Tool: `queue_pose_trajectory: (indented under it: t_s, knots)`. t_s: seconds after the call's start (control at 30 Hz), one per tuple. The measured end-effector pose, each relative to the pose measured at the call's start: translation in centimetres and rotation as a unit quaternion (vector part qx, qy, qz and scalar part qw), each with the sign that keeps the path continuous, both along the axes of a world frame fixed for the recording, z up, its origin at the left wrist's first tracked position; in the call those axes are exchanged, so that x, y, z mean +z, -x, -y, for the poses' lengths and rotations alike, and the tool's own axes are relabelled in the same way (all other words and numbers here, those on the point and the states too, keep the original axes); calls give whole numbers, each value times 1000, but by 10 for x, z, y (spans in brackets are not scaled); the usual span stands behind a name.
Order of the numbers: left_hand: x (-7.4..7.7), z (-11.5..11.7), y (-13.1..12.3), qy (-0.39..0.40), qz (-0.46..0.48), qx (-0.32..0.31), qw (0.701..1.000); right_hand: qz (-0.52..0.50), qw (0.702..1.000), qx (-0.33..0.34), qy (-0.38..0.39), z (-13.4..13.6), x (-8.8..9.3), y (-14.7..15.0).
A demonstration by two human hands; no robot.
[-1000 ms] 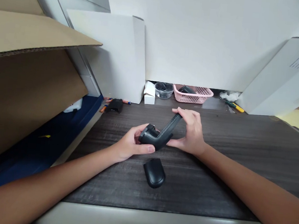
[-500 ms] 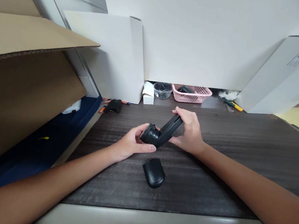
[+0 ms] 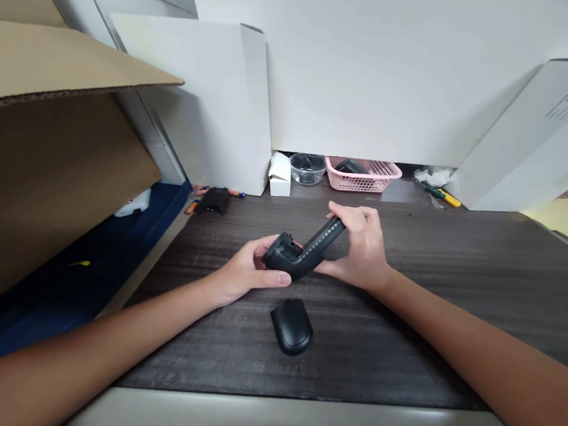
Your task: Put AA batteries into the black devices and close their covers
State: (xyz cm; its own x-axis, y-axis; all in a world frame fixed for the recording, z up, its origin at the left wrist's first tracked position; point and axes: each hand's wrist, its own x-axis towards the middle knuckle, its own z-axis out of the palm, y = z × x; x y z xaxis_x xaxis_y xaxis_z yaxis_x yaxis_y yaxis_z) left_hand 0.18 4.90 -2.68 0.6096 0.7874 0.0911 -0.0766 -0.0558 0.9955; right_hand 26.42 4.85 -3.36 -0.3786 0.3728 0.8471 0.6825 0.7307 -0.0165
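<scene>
Between my hands, just above the table, is a bent black plastic part [image 3: 305,255] with a round ribbed collar at one end and a long grooved arm at the other. My left hand [image 3: 251,271] is closed around the collar end, its thumb along the near side. At the upper end of the arm, my right hand [image 3: 359,244] grips with thumb and fingers. A smooth black rounded cover [image 3: 292,327] lies on the dark wood-grain table [image 3: 402,345], nearer to me and apart from both hands.
Along the back stand a small white box [image 3: 280,175], a clear round tub [image 3: 307,169] and a pink basket [image 3: 362,176] with black parts. A yellow-green tool [image 3: 444,195] lies to their right. Left are orange-and-blue items with a black piece [image 3: 213,201] and a large cardboard box [image 3: 61,131].
The bent black part has rotated slightly in my hands, so its grooved side shows more plainly. The view has shifted a little. The rounded cover stays put on the table.
</scene>
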Motion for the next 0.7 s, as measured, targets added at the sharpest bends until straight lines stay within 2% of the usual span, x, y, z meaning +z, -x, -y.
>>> queue_pose_trajectory:
  t_s: [0.13, 0.2, 0.3, 0.4, 0.47, 0.57, 0.63, 0.67, 0.7]
  knots:
    - [-2, -1, 1, 1, 8, -16, 1000, 5, 1000, 0, -10, 0, 4, -2]
    - [-4, -1, 2, 3, 11, -17, 1000, 4, 1000, -9, 14, 1, 6, -2]
    - [-6, 1, 3, -8, 28, 10, 1000, -13, 996, -16, 83, 4, 6, 1]
    - [-7, 5, 2, -28, 32, 36, 998, -62, 979, -23, 194, 11, 4, 13]
    - [-9, 6, 0, -30, 19, 49, 998, -112, 946, -27, 302, 18, 3, 24]
    - [-9, 6, -4, -10, 9, 79, 997, -198, 858, 29, 473, 31, 5, 41]
    - [-8, 4, -8, 8, 22, 92, 996, -229, 802, 80, 546, 38, 7, 48]
    - [-7, 4, -9, 19, 32, 92, 995, -227, 791, 94, 561, 40, 8, 50]
    - [-6, 3, -10, 36, 41, 87, 995, -210, 797, 98, 557, 41, 9, 50]
